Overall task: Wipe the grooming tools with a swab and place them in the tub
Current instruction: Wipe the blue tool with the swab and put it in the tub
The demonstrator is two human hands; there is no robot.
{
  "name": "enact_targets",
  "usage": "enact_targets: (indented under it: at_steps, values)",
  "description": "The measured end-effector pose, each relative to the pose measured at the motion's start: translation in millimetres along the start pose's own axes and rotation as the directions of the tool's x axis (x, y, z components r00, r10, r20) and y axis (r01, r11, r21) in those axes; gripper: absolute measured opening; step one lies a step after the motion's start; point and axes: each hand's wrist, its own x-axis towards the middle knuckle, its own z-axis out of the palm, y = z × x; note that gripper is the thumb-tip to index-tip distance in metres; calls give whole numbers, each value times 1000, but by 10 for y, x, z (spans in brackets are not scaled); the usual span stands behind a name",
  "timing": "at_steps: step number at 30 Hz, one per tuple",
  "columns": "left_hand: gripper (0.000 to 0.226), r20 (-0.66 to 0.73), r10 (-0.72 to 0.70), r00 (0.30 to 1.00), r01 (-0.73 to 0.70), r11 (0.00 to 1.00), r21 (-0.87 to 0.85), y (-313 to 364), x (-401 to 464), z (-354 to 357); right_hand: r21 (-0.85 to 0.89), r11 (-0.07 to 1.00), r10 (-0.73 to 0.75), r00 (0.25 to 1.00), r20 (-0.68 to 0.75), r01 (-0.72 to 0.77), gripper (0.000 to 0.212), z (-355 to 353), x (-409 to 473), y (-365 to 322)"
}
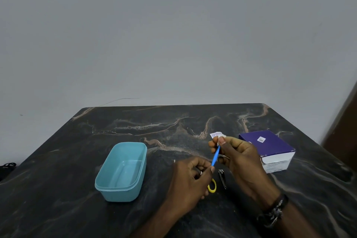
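A slim blue tool [215, 155] was held above the worktop [173, 125], its long axis running steeply from lower left up to upper right, its top end tucked into a small white swab [217, 135]. The left hand [190, 177] pinched the lower end between thumb and curled fingers; the right hand [239, 158] gripped the swab around the upper end. The tool looked like smooth plastic, thin and straight. To the left sat the tub [108, 183], a teal plastic rectangle with rounded corners, open side up. A metal nail clipper [222, 178] lay on the dark veined marble-look surface beneath the hands, beside a yellow loop handle [212, 189] partly hidden by the left hand. A purple carton [270, 144] stood at the right.
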Motion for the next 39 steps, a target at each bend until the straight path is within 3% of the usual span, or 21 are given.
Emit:
enact_targets:
  at_steps: [39]
  values:
    - [5,9,29,1000,-29,998,55,-5,-16,-5,12,1000,-22,998,-53,23,21,-62,19,-10]
